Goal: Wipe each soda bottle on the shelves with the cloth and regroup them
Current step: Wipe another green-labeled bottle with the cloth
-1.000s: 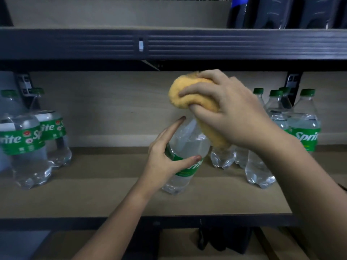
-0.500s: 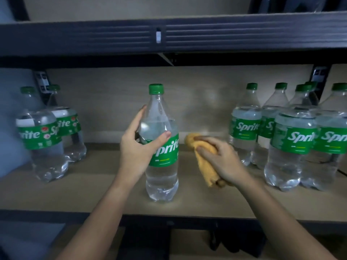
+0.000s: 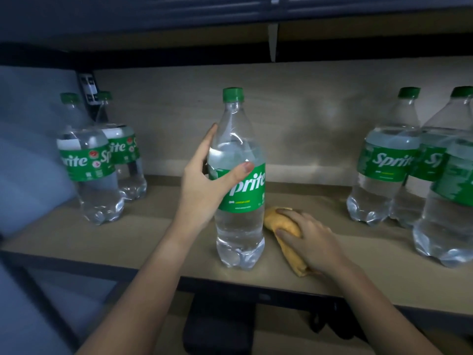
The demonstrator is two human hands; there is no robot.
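A clear Sprite bottle with a green cap and label stands upright near the front middle of the wooden shelf. My left hand grips its upper body, thumb across the label, fingers behind. Just right of the bottle's base, my right hand holds a bunched yellow cloth down on the shelf board. Two Sprite bottles stand at the back left. A group of Sprite bottles stands at the right, partly cut off by the frame edge.
The dark metal beam of the shelf above hangs low over the bottles. The shelf's dark front rail runs below my wrists, with a dim lower level beneath. Bare board lies between the held bottle and each group.
My right hand came down from the bottle's top to the shelf with the cloth. The bottle went from tilted to upright, and the view moved closer.
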